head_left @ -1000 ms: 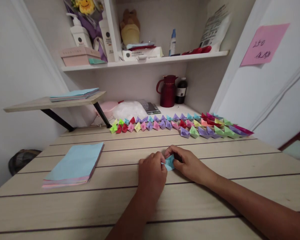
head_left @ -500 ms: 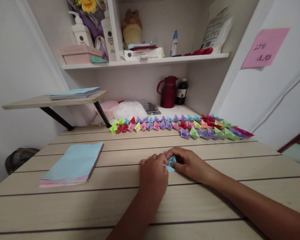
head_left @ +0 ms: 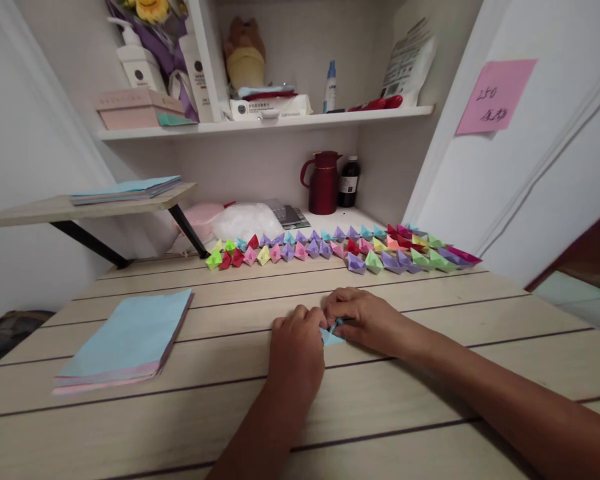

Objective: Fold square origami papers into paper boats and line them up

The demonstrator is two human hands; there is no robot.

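Light-blue folded paper [head_left: 333, 339], in front of the multicoloured paper boats [head_left: 301, 251], is pinched by the left hand [head_left: 299, 340] and right hand [head_left: 364, 320], which now hide more, suggesting creasing.

Light blue is shown by the small piece of folded paper [head_left: 333, 337], many colours by the rows of small folded paper boats [head_left: 287, 252].
Violet, pink, red, yellow, green, light blue and magenta are mixed along the boats. The flat rectangular stack of light-blue-topped paper sheets [head_left: 130, 333] is edged with pink and purplish layers. The pale beige wooden tabletop [head_left: 155, 427] is crossed by thin dark stripes. Deep red is carried by the handled jug [head_left: 324, 188], while the round near-black bottle [head_left: 349, 185] is banded by a white label. The square pink paper note [head_left: 497, 100] is marked with dark handwriting. The soft plush toy [head_left: 245, 63] is coloured brown above, yellow below.
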